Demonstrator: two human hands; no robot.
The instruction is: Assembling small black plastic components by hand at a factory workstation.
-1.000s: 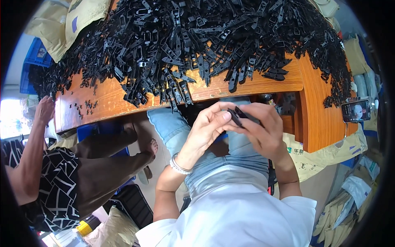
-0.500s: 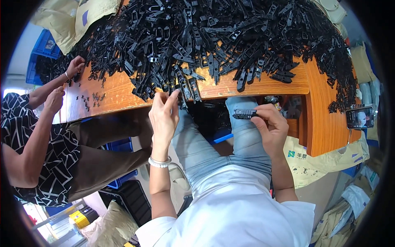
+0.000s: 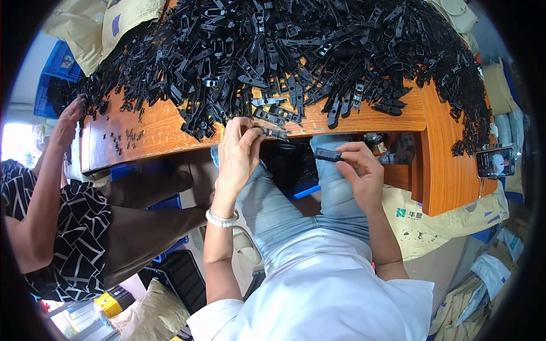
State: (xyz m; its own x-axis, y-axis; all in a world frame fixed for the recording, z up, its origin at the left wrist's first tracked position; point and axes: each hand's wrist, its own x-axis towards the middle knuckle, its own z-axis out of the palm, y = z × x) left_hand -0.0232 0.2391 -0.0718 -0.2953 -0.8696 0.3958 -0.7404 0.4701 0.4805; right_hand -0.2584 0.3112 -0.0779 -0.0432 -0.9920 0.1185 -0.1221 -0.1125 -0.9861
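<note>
Between the thumb and fingers of my right hand [image 3: 364, 175] is a small black plastic part [image 3: 328, 155], a narrow oblong held above my right thigh. My left hand [image 3: 238, 152], with a white bracelet on its wrist, pinches another elongated black plastic piece [image 3: 274, 134] at the table's front edge. Just beyond it, a few loose black pieces [image 3: 278, 115] lie on the wooden table [image 3: 364, 121]. A great heap of similar black plastic parts [image 3: 244, 51] spreads over the table behind them.
On the left a co-worker's hand [image 3: 73, 109] reaches toward the heap, near tiny black bits [image 3: 126, 139]. A phone [image 3: 496, 162] stands at the right table edge. Blue crates [image 3: 60, 71] are at the far left, and a pale sack [image 3: 443, 221] lies below the table's right side.
My left hand has drawn a black piece toward the table edge. In my right hand the part is turned to show a smoother face. The co-worker's hands have moved left.
</note>
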